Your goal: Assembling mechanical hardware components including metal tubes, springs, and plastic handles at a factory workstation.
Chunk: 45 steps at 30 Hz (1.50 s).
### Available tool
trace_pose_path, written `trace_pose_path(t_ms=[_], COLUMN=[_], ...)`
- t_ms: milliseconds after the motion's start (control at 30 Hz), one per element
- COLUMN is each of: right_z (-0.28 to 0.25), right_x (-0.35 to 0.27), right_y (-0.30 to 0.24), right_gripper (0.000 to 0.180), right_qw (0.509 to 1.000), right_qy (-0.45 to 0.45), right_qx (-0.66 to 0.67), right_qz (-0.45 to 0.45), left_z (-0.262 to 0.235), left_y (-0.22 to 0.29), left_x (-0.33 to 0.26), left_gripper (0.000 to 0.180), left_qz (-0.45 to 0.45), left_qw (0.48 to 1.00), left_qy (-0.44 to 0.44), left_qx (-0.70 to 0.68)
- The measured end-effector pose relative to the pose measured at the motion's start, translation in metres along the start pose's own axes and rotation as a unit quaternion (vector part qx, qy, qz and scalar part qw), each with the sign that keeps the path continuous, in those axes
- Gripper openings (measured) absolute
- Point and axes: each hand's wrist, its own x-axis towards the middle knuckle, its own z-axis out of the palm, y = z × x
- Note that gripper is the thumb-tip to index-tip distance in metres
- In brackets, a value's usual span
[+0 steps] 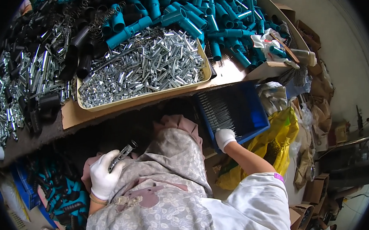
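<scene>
White-gloved and closed, my left hand grips a silvery metal tube above my lap. A thin wire coil stands out at the tube's upper end. My right hand, gloved too, reaches into a blue plastic bin on the right. Its fingers look curled against a row of slender silvery springs along the bin's left side; whatever they hold is hidden. The rest of the bin's inside lies in shadow.
A cream tray full of small metal pins stands on the bench. Teal plastic tubes are heaped behind it; black and metal parts pile up leftward. A yellow sack lies beside the bin. Teal-and-black pieces sit low on the left.
</scene>
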Motion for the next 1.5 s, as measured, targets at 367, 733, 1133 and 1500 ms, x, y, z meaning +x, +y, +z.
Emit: trace_pose_path(t_ms=[367,733,1133,1500], right_z=[-0.003,-0.175,-0.170,-0.178], right_x=[-0.008,-0.087,-0.082,-0.084], right_y=[0.025,-0.053,-0.201,-0.184], right_gripper=[0.023,0.020,0.023,0.030], right_qw=[0.998,0.558,0.266,0.417], right_qy=[0.035,0.104,-0.135,-0.210], right_qx=[-0.024,0.802,0.907,0.840], right_qz=[0.052,-0.184,-0.298,-0.277], left_z=[-0.010,-0.010,-0.044,-0.042], left_y=[0.005,0.017,0.038,0.051], left_x=[0.007,0.013,0.008,0.023], left_gripper=[0.033,0.036,0.054,0.034], left_qz=[-0.001,-0.233,-0.153,-0.268], left_qw=[1.000,0.944,0.970,0.914], left_qy=[-0.020,-0.128,0.053,0.078], left_qx=[0.002,-0.195,-0.183,-0.294])
